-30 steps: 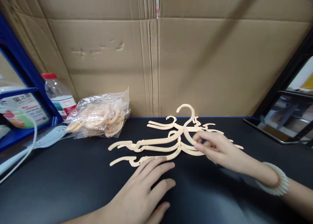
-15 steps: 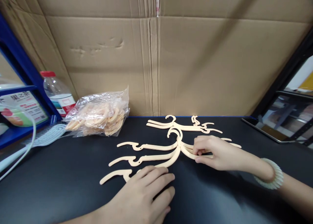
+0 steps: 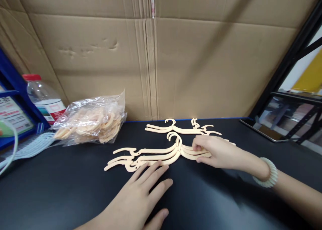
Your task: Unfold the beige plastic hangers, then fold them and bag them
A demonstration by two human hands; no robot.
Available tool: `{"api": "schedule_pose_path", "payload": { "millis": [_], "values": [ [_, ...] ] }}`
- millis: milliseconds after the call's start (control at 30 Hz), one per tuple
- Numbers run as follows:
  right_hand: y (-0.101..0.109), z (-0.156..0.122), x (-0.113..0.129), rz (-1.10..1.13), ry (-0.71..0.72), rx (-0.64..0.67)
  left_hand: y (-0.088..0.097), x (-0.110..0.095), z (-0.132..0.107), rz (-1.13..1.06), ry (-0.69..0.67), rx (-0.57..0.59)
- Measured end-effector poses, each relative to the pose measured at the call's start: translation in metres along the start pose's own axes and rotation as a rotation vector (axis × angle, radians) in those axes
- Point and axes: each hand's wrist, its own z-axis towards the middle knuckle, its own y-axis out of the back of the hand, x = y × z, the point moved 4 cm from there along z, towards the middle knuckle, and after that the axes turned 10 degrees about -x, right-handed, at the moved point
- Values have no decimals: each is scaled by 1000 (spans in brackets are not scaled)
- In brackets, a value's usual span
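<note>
Several cream plastic hangers (image 3: 151, 153) lie bunched together on the black table (image 3: 62, 193). My left hand (image 3: 141, 196) lies flat and open, its fingertips touching the nearest hanger's left arm. My right hand (image 3: 213, 152), with a pale bead bracelet (image 3: 267, 172) on the wrist, is closed in a pinch on the right arms of the bunched hangers. Two more cream hangers (image 3: 181, 128) lie apart behind them, near the cardboard.
A clear bag of cream hangers (image 3: 92, 122) sits at the left rear. A water bottle with a red cap (image 3: 44, 97) stands by a blue shelf frame (image 3: 15, 85). A cardboard wall (image 3: 161, 55) closes the back. A tablet (image 3: 284, 119) leans at the right.
The spread hangers have been drawn together into a tight bunch, the nearest one pushed up by my left hand. The raised hanger from a second ago now lies flat.
</note>
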Motion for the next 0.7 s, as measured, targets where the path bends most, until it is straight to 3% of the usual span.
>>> {"api": "schedule_pose_path", "payload": {
  "millis": [700],
  "values": [
    [-2, 2, -19, 23, -13, 34, 3, 7, -2, -109, 22, -78]
  ]
}}
